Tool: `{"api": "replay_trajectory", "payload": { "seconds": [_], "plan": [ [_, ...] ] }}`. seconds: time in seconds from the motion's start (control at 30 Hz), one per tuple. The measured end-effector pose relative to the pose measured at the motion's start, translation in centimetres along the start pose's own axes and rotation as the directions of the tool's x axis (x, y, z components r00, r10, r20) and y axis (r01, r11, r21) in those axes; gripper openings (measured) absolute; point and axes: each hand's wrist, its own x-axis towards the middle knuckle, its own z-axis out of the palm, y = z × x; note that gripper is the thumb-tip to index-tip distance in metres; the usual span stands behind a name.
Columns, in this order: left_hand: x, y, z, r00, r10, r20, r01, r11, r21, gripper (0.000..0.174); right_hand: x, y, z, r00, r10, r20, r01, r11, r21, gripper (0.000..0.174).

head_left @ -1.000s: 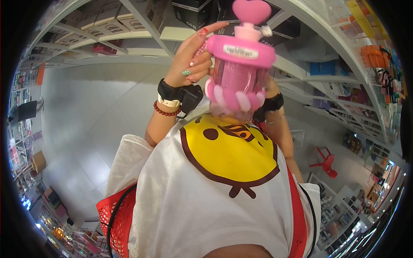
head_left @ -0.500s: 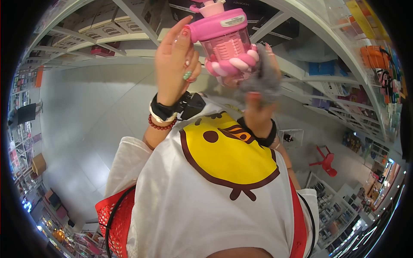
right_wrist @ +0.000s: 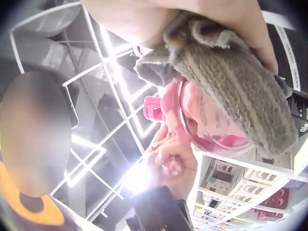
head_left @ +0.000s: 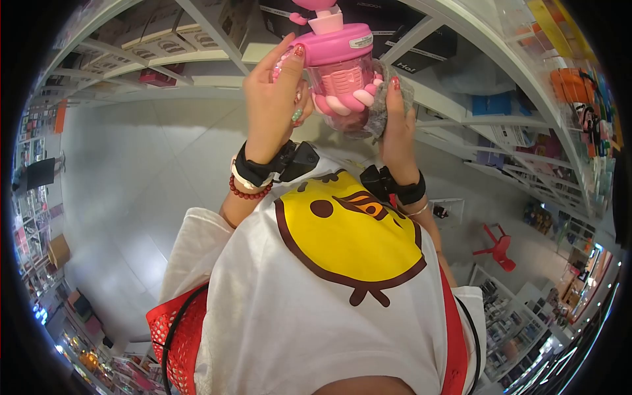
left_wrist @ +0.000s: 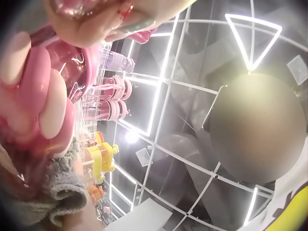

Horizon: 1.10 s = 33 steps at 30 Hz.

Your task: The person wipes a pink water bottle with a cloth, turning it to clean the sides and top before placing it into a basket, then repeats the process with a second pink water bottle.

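A pink water cup (head_left: 339, 84) with a clear body, a twisted pink-and-white band and a pink lid is held up in front of the shirt, its top cut off in the head view. My left hand (head_left: 273, 105) grips it at the beaded handle on its left side. On the other side, my right hand (head_left: 399, 135) holds a grey cloth (head_left: 378, 113) against the lower body, thumb on the near side. The right wrist view shows the folded cloth (right_wrist: 236, 86) lying along the cup's wall (right_wrist: 216, 118).
White shelves (head_left: 424, 39) with black boxes (head_left: 434, 49) stand right behind the cup. Pale boxes (head_left: 158, 43) fill the shelf at left. Pink bottles (left_wrist: 113, 89) line a shelf in the left wrist view. A red stool (head_left: 498, 247) stands on the floor at right.
The cup has moved up and left, away from the chest, and turned slightly. The grey cloth has come into view in the right hand and now lies against the cup's right side.
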Motion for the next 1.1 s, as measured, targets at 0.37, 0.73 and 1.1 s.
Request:
{"api": "replay_trajectory", "payload": {
  "seconds": [0.37, 0.73, 1.1],
  "plan": [
    [0.4, 0.1, -1.6, 0.980, -0.090, 0.180, 0.129, 0.967, -0.219, 0.040, 1.3, 1.2, -2.7, 0.905, 0.333, 0.263, -0.423, 0.647, 0.635, 0.040],
    [0.0, -0.2, -1.3, 0.950, 0.121, 0.286, -0.044, 0.964, -0.263, 0.046, 0.1, -0.5, -1.4, 0.692, 0.390, 0.608, -0.716, 0.477, 0.509, 0.083],
    [0.0, -2.1, -1.4, 0.835, 0.463, 0.298, -0.444, 0.886, -0.133, 0.064, -0.5, 1.8, -1.0, 0.675, 0.271, 0.686, -0.695, 0.546, 0.467, 0.089]
  ]
}}
